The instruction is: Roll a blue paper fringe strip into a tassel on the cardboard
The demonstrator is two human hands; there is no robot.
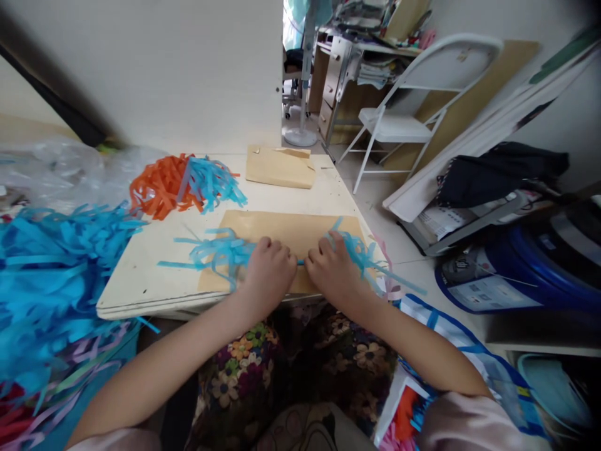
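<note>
Both fists grip one bundle of blue paper strips (225,250) above a brown cardboard sheet (282,227). My left hand (270,269) is closed round it on the left, and loose strip ends fan out beyond the fist. Close by on the right, my right hand (334,266) is closed round the same bundle, with more ends spreading out to its right. A thin, tightly drawn blue length shows in the small gap between the two fists. The fingers hide the rest of the held part.
Orange strips (162,185) and blue strips (213,180) lie at the back of the white table (154,250), beside a folded brown paper piece (282,168). A large blue strip heap (61,269) sits left. A white folding chair (399,122) and blue drum (511,269) stand right.
</note>
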